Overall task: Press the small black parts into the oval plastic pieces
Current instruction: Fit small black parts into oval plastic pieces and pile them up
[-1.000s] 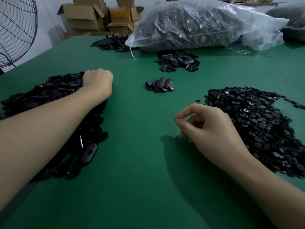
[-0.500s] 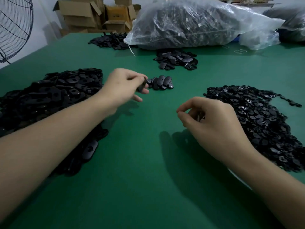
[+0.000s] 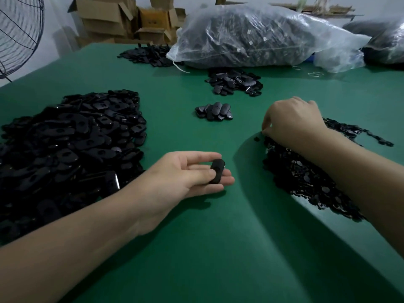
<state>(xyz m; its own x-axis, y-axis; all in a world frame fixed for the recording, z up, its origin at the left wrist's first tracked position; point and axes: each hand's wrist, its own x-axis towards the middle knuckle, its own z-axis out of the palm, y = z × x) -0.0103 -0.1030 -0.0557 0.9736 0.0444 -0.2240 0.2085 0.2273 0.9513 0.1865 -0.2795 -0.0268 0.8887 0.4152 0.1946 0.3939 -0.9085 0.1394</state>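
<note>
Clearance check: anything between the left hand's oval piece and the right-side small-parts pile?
Head view: only bare green table between oval piece and pile.

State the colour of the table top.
The table top is plain green; the head view shows it best.

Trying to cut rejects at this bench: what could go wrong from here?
1. The left hand holds the oval piece by thumb and fingertips alone, so it might slip when a part is pressed in.
2. The right hand picks at the edge of the pile of small black parts. It may grab two, or flick more loose like the stray part.
</note>
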